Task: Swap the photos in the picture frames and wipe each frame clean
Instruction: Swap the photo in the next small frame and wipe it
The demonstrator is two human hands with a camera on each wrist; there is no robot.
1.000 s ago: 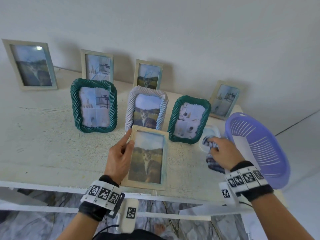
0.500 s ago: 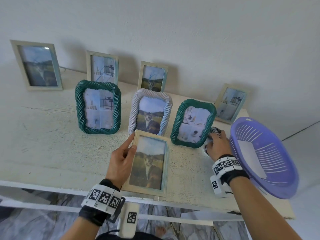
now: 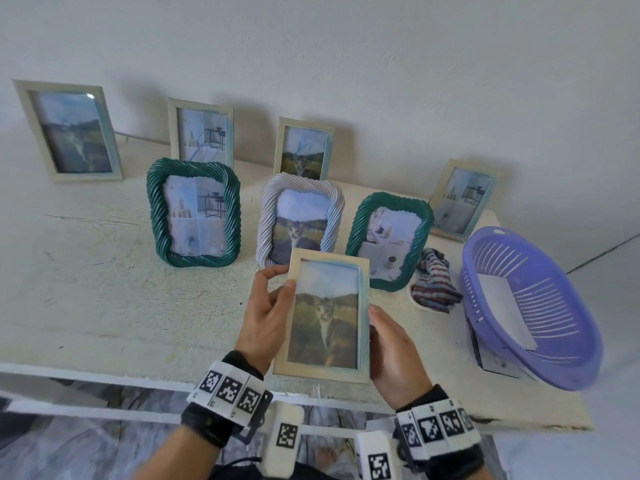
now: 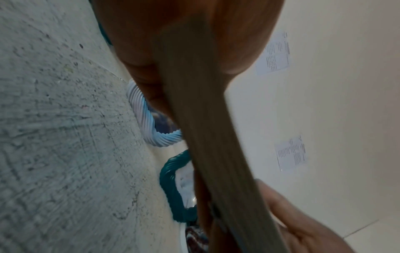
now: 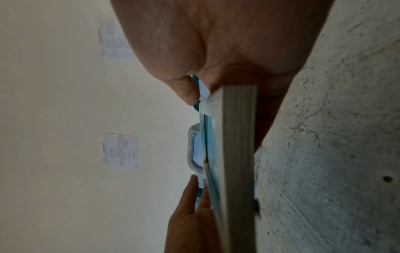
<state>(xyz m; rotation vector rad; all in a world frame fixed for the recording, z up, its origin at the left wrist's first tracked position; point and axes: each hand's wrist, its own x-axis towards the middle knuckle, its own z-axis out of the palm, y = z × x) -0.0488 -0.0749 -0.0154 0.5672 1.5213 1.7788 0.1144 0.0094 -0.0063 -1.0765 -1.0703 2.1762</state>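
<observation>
both hands grip the wooden cat-photo frame [image 3: 327, 318] above the desk [image 3: 104, 289]: left hand [image 3: 265, 320] on its left edge, right hand [image 3: 393, 355] on its right. striped cloth [image 3: 434, 285] lies beyond the right hand.

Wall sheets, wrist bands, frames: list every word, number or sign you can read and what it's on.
No text can be read.
Wall sheets: rows of print, too small and blurred.
Wrist bands: black-and-white square code markers, no letters or digits.
Held frame, in left hand and right hand: a cat photo, no lettering.
</observation>
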